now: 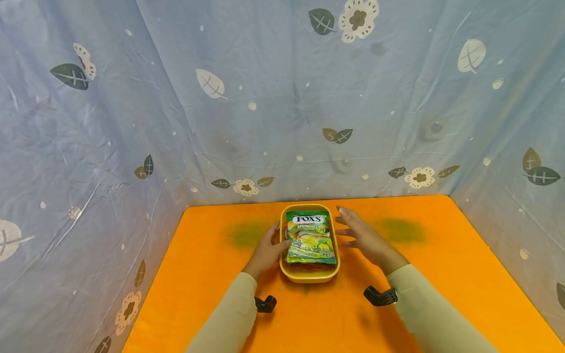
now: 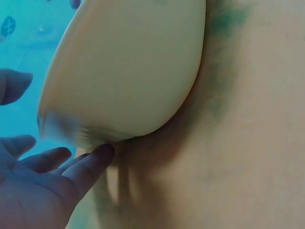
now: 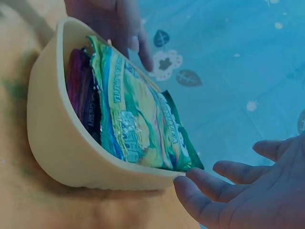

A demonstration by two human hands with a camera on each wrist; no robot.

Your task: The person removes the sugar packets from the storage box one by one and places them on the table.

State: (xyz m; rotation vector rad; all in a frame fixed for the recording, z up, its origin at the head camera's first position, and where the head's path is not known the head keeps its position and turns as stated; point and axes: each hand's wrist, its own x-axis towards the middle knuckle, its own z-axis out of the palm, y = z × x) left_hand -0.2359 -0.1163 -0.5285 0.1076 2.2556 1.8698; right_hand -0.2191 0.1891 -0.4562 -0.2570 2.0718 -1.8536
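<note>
A yellow plastic tub [image 1: 309, 277] with rounded corners stands on the table and holds candy bags. On top lies a green FOX'S Spring Tea candy bag [image 1: 311, 238]; a dark purple-red bag [image 3: 82, 90] shows beneath it in the right wrist view. My left hand [image 1: 268, 251] is at the tub's left side with the thumb over the rim by the green bag. In the left wrist view its fingers [image 2: 90, 167] reach the tub's outer wall. Just off the right rim is my right hand [image 1: 364, 238], fingers spread and holding nothing.
An orange table [image 1: 212, 294] with greenish smudges lies beneath the tub. Blue curtains [image 1: 265, 122] printed with leaves and flowers enclose its back and sides. Black straps [image 1: 380, 296] are worn at both wrists, over light sleeves [image 1: 432, 304].
</note>
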